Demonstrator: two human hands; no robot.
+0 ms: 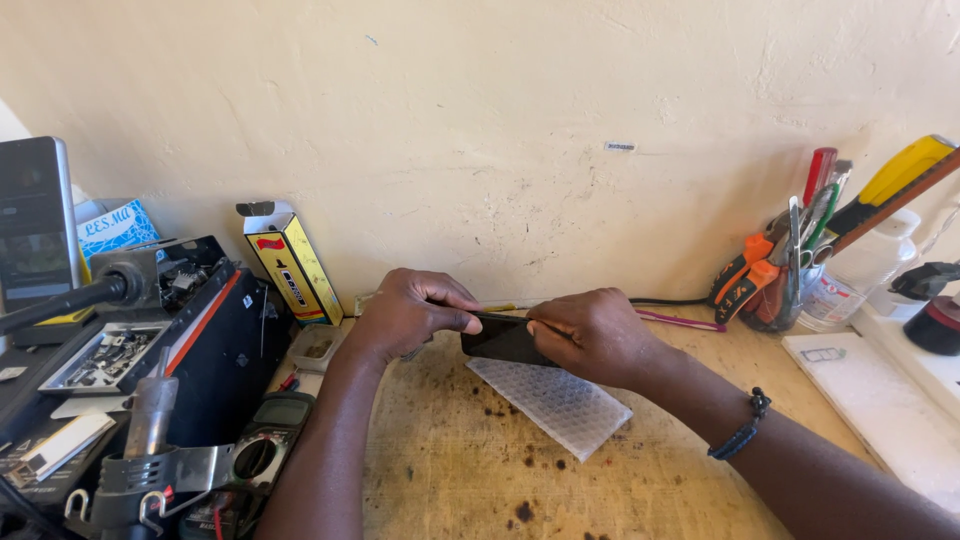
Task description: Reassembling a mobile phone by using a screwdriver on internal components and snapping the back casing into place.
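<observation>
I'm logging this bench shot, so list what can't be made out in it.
- Head view: most of the dark phone is covered by the left hand and right hand; which face is up is unclear.
- Thin tool along its top edge: too small to identify.
- Tools in the cup: overlapping.
- Meter: behind the left forearm.

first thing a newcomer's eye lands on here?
Dead centre: the left hand and right hand pinch a dark phone on edge, above a sheet of bubble wrap on the stained wooden bench. Next, the bright colours: a yellow box leaning on the wall at left, and a jar of tools with orange, red and yellow handles at right.
</observation>
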